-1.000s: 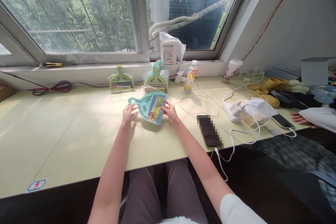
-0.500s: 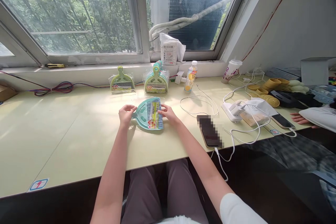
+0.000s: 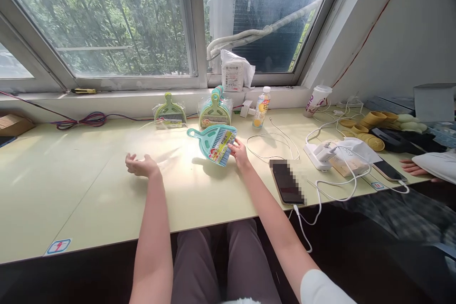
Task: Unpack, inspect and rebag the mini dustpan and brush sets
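Note:
My right hand (image 3: 239, 152) grips the edge of a teal mini dustpan with a brush and a colourful label (image 3: 214, 141), holding it tilted above the pale yellow table (image 3: 107, 185). My left hand (image 3: 141, 166) hovers over the table well to the left of it, palm up, fingers loosely curled and holding nothing. Behind the dustpan, by the window ledge, stand a green packaged dustpan set (image 3: 170, 114) and a stack of several more sets (image 3: 214, 111).
A phone (image 3: 287, 183) on a white cable lies right of my right hand. Further right are a power strip (image 3: 318, 154), a drink bottle (image 3: 261, 107), a cup (image 3: 315, 99), yellow items (image 3: 370, 123) and another person's hand (image 3: 413, 167). Coloured wires (image 3: 81, 119) run along the left.
My left hand let go of the teal dustpan and moved left, opening palm up. My right hand lifted and tilted the dustpan toward the window. The camera shifted slightly.

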The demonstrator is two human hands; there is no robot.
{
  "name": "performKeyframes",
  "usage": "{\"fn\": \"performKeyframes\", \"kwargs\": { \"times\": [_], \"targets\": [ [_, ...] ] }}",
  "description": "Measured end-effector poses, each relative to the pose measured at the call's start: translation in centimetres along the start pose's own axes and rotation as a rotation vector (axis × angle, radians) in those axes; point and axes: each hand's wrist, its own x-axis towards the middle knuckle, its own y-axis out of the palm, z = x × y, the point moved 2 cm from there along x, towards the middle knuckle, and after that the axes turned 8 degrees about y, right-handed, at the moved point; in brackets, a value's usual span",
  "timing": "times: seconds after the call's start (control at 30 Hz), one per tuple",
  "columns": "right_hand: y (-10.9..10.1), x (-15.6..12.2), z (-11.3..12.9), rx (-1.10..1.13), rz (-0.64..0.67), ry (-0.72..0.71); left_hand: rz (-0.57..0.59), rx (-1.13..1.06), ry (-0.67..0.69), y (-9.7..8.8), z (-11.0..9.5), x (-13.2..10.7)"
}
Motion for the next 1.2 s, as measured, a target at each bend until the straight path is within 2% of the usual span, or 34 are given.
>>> {"fn": "performKeyframes", "kwargs": {
  "times": [0.07, 0.13, 0.23, 0.3, 0.33, 0.37, 0.4, 0.5, 0.53, 0.57, 0.63, 0.77, 0.83, 0.9, 1.0, 1.03, 1.07, 1.13, 1.2],
  "targets": [
    [-0.1, 0.0, -0.1, 0.026, -0.025, -0.005, 0.024, 0.074, -0.006, -0.5, -0.6, -0.4],
    [-0.1, 0.0, -0.3, 0.038, -0.031, -0.004, 0.050, 0.084, 0.061, -0.9, -1.8, -1.4],
    [0.1, 0.0, -0.6, 0.042, -0.012, 0.005, 0.003, 0.049, 0.253, -1.3, -4.1, -3.4],
    [0.3, -0.1, -0.7, 0.040, -0.001, 0.009, 0.054, -0.013, 0.399, -1.3, -5.4, -4.9],
    [0.4, -0.2, -0.8, 0.040, 0.002, 0.009, 0.148, -0.080, 0.454, -1.0, -5.9, -5.7],
    [0.6, -0.3, -0.9, 0.041, 0.006, 0.009, 0.289, -0.174, 0.462, -0.6, -6.3, -6.5],
    [0.7, -0.3, -1.0, 0.042, 0.011, 0.008, 0.478, -0.281, 0.415, 0.0, -6.5, -7.4],
    [1.1, -0.5, -1.3, 0.029, 0.036, 0.020, 1.123, -0.533, 0.047, 1.7, -6.3, -10.5],
    [1.2, -0.5, -1.4, 0.012, 0.046, 0.028, 1.253, -0.582, -0.020, 2.1, -6.2, -11.3],
    [1.3, -0.4, -1.6, -0.014, 0.053, 0.040, 1.310, -0.614, -0.070, 2.3, -6.1, -11.8],
    [1.4, -0.2, -1.9, -0.096, 0.062, 0.088, 1.282, -0.641, -0.110, 2.7, -5.7, -12.0],
    [1.2, 0.5, -2.5, -0.328, 0.053, 0.227, 1.063, -0.590, -0.152, 3.2, -4.9, -10.6],
    [0.6, 0.8, -2.2, -0.390, -0.008, 0.206, 1.007, -0.582, -0.142, 3.4, -4.7, -10.0],
    [-0.4, 1.0, -1.4, -0.369, -0.167, 0.098, 0.981, -0.596, -0.118, 3.5, -4.5, -9.7],
    [-2.6, 0.8, 0.0, -0.219, -0.512, -0.098, 0.949, -0.616, -0.082, 3.6, -4.3, -9.6],
    [-3.1, 0.7, 0.3, -0.163, -0.580, -0.125, 0.943, -0.621, -0.068, 3.6, -4.3, -9.6],
    [-3.4, 0.6, 0.5, -0.120, -0.600, -0.126, 0.944, -0.628, -0.054, 3.6, -4.4, -9.8],
    [-3.2, 0.3, 0.4, -0.116, -0.524, -0.072, 0.972, -0.641, -0.026, 3.7, -4.5, -10.1],
    [-2.0, -0.2, -0.2, -0.265, -0.414, -0.040, 1.022, -0.633, 0.024, 3.7, -4.7, -10.6]
  ]
}}
